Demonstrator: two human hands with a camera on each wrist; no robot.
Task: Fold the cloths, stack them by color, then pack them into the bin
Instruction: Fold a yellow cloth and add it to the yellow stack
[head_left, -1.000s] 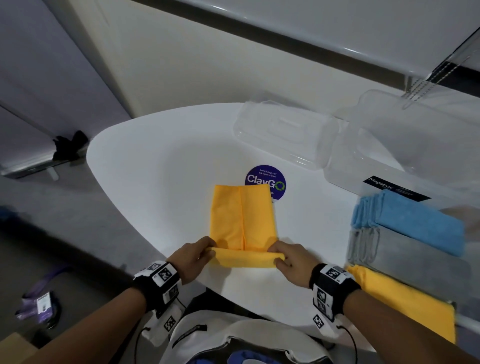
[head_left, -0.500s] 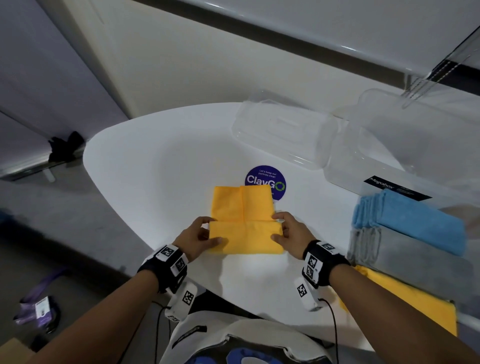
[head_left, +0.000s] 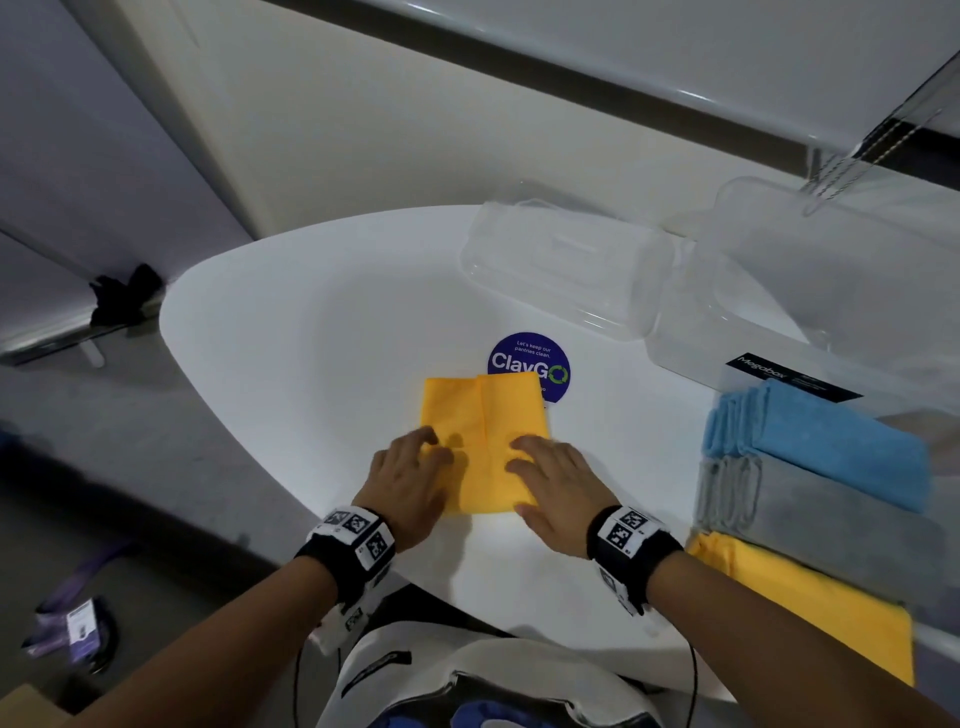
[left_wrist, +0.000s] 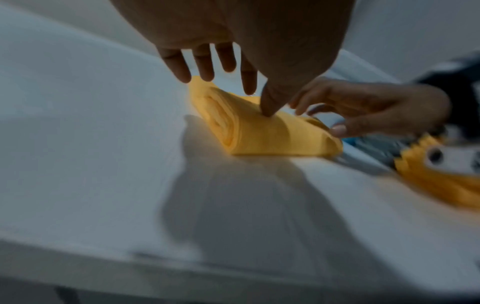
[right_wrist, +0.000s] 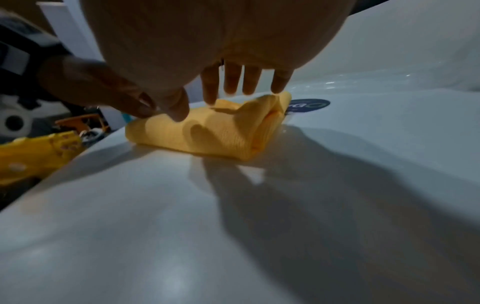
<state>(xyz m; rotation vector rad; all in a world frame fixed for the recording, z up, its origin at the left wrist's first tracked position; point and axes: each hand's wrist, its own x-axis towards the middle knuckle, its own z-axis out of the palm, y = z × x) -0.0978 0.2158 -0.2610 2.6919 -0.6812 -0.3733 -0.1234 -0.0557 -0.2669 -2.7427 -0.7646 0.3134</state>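
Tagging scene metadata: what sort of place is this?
Probably an office pantry or break area, not a home. The round sticker on the white table reads "Let's keep our pantries clean." A glossy whiteboard-like wall panel stands behind, and a clear storage bin sits nearby.

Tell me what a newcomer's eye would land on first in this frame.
The bright yellow cloth at the centre of the white table, with the left hand and right hand pressing flat on it. Next, the blue, grey and yellow folded cloths at the right.
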